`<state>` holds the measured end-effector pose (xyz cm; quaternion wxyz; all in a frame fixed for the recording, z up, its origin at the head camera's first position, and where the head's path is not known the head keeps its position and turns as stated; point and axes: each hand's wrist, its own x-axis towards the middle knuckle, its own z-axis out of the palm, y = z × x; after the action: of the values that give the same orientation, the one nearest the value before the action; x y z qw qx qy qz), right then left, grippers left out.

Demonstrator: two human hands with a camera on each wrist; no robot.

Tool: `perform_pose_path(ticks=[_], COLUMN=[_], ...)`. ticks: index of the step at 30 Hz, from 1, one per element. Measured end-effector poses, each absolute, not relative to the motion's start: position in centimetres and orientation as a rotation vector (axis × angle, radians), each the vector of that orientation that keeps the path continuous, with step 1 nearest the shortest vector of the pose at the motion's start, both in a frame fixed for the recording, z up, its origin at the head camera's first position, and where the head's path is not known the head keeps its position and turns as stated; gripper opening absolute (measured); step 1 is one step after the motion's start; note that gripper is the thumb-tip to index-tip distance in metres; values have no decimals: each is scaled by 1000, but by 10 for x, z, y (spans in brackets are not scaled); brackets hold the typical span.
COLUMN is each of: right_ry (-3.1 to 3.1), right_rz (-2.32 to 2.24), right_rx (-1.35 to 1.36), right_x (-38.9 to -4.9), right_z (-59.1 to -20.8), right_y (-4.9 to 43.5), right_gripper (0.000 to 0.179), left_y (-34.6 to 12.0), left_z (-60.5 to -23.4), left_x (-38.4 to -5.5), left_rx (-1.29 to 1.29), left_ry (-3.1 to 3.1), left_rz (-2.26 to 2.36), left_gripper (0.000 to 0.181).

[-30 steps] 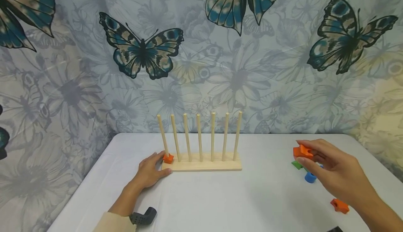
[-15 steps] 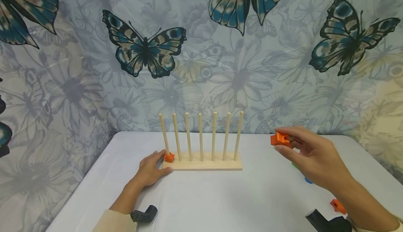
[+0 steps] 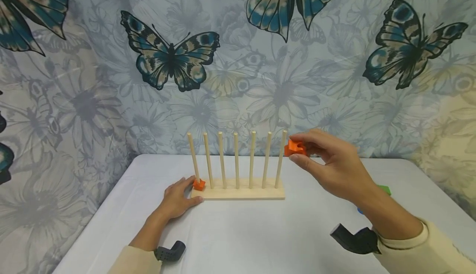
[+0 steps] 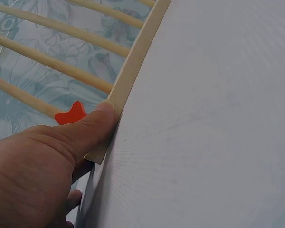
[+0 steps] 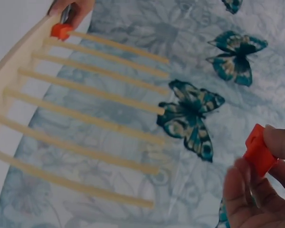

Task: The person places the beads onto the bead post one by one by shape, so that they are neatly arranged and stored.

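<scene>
Out towards four o'clock in the head view, pinching an orange block [image 3: 295, 147] in the right hand [image 3: 336, 166], clamped firmly between thumb and fingertips! Holding it well up off the white table [image 3: 260, 237], near the top of the rightmost peg [image 3: 280, 160], between four and five o'clock from its tip. Not threaded on, mind: showing a gap between block and pegs in the right wrist view.

Over to half past seven, gripping the left end of the wooden stand [image 3: 238, 196] with the left hand [image 3: 177, 201]! Pressing the thumb on the front edge, reaching the fingers round the end, keeping thumb and fingers apart with the wood between them. Cannot tell the exact hold of the hidden fingertips. Spot a second orange piece [image 3: 198, 184] just beside them, round the foot of the leftmost peg [image 3: 192, 156]; cannot tell touching from near-touching.

Count seven upright pegs in all, running in one row from nine o'clock to three.

Look wide towards four: see a green piece [image 3: 384, 190] beyond the right forearm [image 3: 394, 216] and, on its near side, a blue piece [image 3: 360, 210], mostly hidden. Note a black wrist device [image 3: 171, 252] at seven, and another black device [image 3: 357, 241] at half past four beside a beige sleeve [image 3: 420, 245]. High up, take in a flowered backdrop [image 3: 238, 113] with large teal butterflies [image 3: 171, 59] at ten, half past ten, half past twelve and half past two.
</scene>
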<state>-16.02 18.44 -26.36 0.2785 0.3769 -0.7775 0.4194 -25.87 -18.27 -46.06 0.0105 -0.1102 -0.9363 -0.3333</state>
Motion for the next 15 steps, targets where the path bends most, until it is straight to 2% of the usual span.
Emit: perform_pose_path(ticks=[15], right_ry=[-2136], right_rz=[1322], right_rx=[1017], right_x=[-193], right_z=[-254], right_y=[131], right_gripper=[36], left_y=[-183], left_z=[-460], left_x=[-258], left_rx=[-359], left_ry=[-2895], left_rz=[-1056], left_gripper=[80])
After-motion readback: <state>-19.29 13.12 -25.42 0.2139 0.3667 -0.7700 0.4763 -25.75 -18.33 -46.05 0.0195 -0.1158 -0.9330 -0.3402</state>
